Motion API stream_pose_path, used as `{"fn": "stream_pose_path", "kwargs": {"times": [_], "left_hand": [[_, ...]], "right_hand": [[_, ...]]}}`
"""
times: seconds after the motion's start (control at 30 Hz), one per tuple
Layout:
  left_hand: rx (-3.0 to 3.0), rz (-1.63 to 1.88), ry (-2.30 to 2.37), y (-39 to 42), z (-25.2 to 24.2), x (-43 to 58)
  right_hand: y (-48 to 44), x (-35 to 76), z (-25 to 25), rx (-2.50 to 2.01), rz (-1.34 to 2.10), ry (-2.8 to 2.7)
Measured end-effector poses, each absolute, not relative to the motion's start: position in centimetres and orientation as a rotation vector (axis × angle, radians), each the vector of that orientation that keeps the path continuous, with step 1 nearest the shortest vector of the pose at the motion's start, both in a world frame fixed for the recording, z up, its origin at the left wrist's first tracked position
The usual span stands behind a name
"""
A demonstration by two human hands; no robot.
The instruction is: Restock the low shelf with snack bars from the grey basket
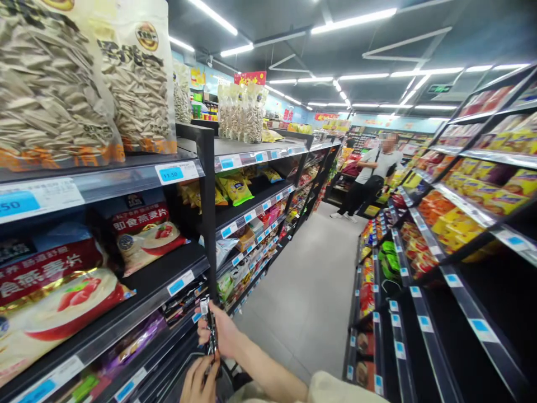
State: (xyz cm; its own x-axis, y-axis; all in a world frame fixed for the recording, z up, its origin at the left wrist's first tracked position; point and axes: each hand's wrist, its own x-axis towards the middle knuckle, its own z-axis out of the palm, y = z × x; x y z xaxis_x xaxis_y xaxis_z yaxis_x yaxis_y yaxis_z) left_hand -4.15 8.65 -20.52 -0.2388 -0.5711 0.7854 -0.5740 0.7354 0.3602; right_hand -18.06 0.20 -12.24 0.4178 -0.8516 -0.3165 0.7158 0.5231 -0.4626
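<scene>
Low in the picture, both my hands hold one narrow dark packet with a silvery top end, upright beside the left-hand shelves. My right hand reaches in from the right on a bare forearm and is closed around the packet's upper part. Just below it, my left hand grips the packet's lower end, fingers curled. The packet is level with a low shelf of dark and purple packets.
Black shelving on the left carries sunflower-seed bags on top and oatmeal bags below. More snack shelves line the right side. A grey floor aisle runs between them. A person stands at its far end.
</scene>
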Motion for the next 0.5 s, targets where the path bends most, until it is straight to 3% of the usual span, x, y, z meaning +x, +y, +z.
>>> {"fn": "stream_pose_path", "kwargs": {"times": [0.2,0.33,0.5], "left_hand": [[1.365,-0.765,-1.169,8.0,-15.4,-6.0],[1.222,-1.489,-0.576,6.7,-14.1,-6.2],[1.14,-1.633,-0.318,6.6,-13.8,-5.4]], "right_hand": [[0.6,-19.4,-11.9,-0.452,-1.138,0.706],[0.4,-19.9,-13.4,-0.709,-1.236,1.058],[0.0,-19.4,-14.2,-0.78,-1.171,1.129]]}}
